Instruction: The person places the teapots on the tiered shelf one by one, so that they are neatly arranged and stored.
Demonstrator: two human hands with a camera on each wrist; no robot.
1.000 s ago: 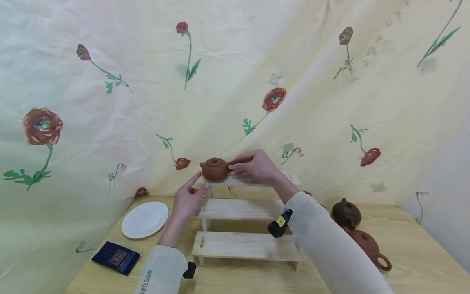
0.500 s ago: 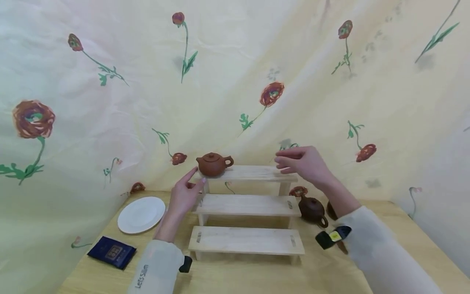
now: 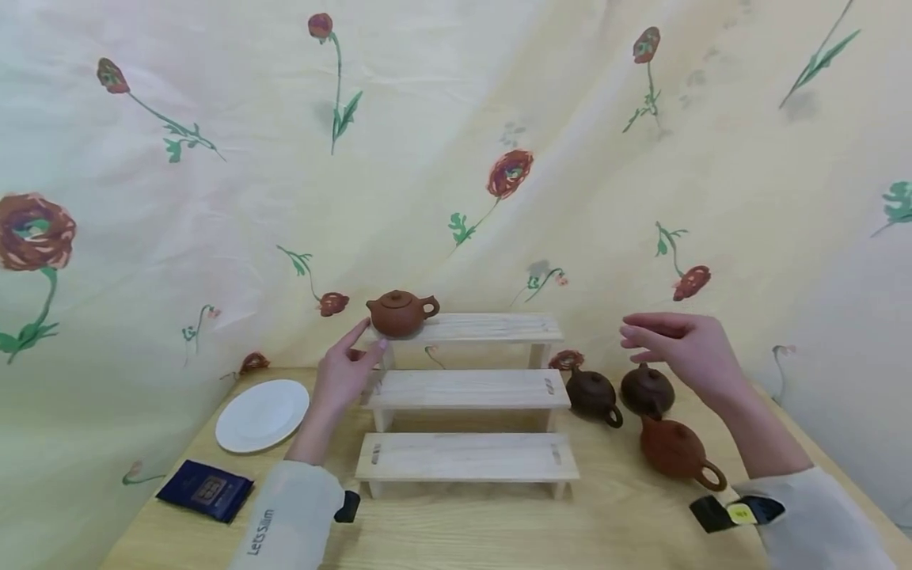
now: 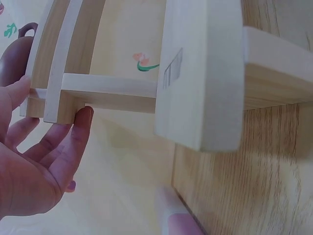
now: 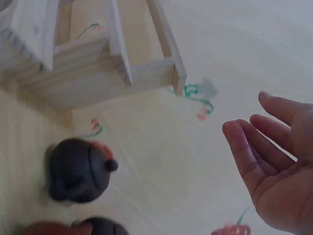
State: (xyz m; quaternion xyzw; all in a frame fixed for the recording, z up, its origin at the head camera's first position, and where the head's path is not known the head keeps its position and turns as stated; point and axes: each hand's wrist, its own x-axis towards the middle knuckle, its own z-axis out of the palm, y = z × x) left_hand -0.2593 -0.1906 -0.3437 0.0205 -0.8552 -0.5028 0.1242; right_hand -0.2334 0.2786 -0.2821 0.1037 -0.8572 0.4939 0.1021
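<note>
A reddish-brown teapot stands on the left end of the top step of a pale wooden three-tier stand. My left hand holds the left end of that top step, thumb and fingers spread around its corner close below the spout. In the left wrist view, my left hand's fingers meet the end of the boards. Off to the right, my right hand hangs in the air above two dark teapots, the nearer-left one and another. Its fingers are relaxed and bent slightly, holding nothing.
A second reddish-brown teapot sits on the wooden table in front of the dark ones. At left lie a white plate and a dark blue packet. Flower-printed cloth hangs behind.
My right hand has let go of the teapot's handle and moved away to the right. The teapot stays on the top step, and my left hand keeps its place.
</note>
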